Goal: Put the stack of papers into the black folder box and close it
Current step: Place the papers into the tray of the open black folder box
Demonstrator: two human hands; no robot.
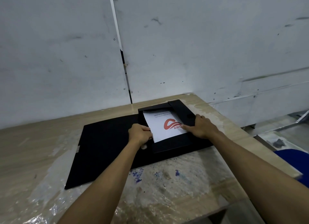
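Observation:
The black folder box [168, 147] lies open on the table, its wide lid [103, 150] spread flat to the left. A white stack of papers [157, 122] with a red logo sits tilted inside the box tray, between raised black flaps. My left hand [140, 134] grips the stack's left edge at the tray's left side. My right hand [199, 126] rests on the stack's right edge and the right flap [182, 113], with a finger pressed on the paper beside the logo.
The wooden table [167, 182] is covered with wrinkled clear plastic and blue paint marks. A scuffed white wall [184, 48] rises just behind the box. A blue object [292, 158] sits off the table's right edge.

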